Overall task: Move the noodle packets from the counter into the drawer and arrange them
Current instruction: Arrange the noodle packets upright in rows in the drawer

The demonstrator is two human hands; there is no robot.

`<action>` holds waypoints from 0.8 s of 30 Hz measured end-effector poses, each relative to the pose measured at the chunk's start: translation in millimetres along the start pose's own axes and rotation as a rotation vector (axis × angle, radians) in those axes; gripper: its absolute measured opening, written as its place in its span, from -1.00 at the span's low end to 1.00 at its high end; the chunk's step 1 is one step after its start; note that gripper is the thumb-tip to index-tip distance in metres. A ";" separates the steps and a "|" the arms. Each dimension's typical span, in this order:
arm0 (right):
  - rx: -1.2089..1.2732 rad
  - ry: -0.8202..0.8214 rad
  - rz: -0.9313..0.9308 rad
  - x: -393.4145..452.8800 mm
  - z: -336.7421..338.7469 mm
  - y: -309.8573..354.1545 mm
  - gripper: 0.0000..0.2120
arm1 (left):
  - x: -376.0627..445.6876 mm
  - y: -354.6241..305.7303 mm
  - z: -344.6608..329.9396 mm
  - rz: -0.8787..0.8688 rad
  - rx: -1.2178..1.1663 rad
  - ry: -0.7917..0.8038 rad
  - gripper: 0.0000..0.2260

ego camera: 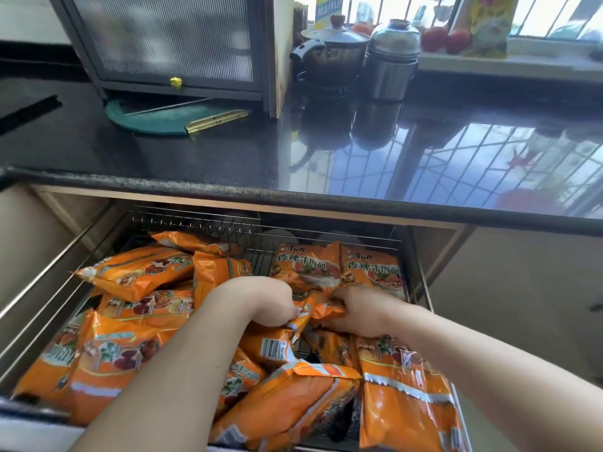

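1. Nearest the camera, two bare forearms reach down into the open drawer [421, 275], over a loose heap of orange noodle packets [130, 350] that fills most of its wire basket.
2. Both hands work on one crumpled packet [315, 313] in the middle of the heap: the left hand [270, 303] has its fingers curled onto the packet's left end, and the right hand [362, 309] grips its right end.
3. Two upright packets [339, 267] stand side by side, faces forward, against the back right of the basket; the others lie tilted and overlapping at every angle.
4. No packet shows on the dark bench [208, 154], so the moving looks done and the arranging remains.
5. Judging by the creased film, these packets are light, soft-skinned and slippery, with a brittle noodle block inside; holding one by its long edges, or by the sealed end flaps, should avoid crushing it.
6. Fingertips of both hands are hidden under the film, so the exact grip is unclear.
7. Deeper layers of the heap, the basket floor and the drawer's front edge are covered or cut off.
8. Behind, a pot [329, 50] and a steel container [391, 60] stand on the bench.
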State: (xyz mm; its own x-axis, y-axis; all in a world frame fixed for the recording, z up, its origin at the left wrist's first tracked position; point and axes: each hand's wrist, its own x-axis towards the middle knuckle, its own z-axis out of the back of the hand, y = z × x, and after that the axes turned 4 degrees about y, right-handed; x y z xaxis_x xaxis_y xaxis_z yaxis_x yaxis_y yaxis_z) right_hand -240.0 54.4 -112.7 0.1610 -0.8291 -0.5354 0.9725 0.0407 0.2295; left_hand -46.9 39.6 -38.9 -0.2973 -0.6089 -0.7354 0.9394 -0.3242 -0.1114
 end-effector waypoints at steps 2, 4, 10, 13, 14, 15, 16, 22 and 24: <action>-0.085 -0.065 0.037 -5.5 7.2 -3.4 -0.62 | -0.1 1.1 -0.1 0.006 -0.017 -0.010 -0.56; -0.180 -0.137 0.081 -13.7 15.1 -7.8 -0.71 | 1.8 3.5 -0.4 0.011 -0.033 -0.016 -0.56; 0.017 -0.286 0.106 -56.9 57.0 -31.2 -0.83 | 1.7 5.7 -1.7 -0.001 -0.037 -0.050 -0.58; 0.279 -0.316 0.169 -92.2 80.1 -37.9 -0.82 | 2.6 9.7 -0.4 -0.123 -0.249 -0.168 -0.33; 0.387 -0.304 0.203 -101.1 85.1 -37.5 -0.83 | 0.1 8.0 2.0 -0.244 -0.422 -0.181 -0.21; 0.505 -0.282 0.238 -108.1 89.6 -35.7 -0.85 | -4.1 3.2 4.6 -0.388 -0.616 -0.167 -0.18; 0.617 -0.252 0.264 -112.6 93.6 -33.5 -0.85 | -10.1 -3.1 6.2 -0.529 -0.782 -0.138 -0.24; 1.149 -0.286 0.087 -107.6 88.2 -29.6 -0.64 | -22.9 -20.9 9.3 -0.503 -1.275 0.003 -0.61; 1.495 -0.195 -0.061 -102.9 72.7 -35.0 -0.55 | -18.6 -19.6 7.8 -0.361 -1.369 0.091 -0.59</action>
State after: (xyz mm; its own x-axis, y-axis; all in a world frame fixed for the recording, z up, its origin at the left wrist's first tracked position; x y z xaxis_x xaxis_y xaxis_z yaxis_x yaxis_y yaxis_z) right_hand -302.8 97.8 -6.5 -0.0133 -0.8722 -0.4889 -0.1047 -0.4851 0.8682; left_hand -61.1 51.6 -17.8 -0.5901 -0.5799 -0.5617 0.2514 0.5292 -0.8104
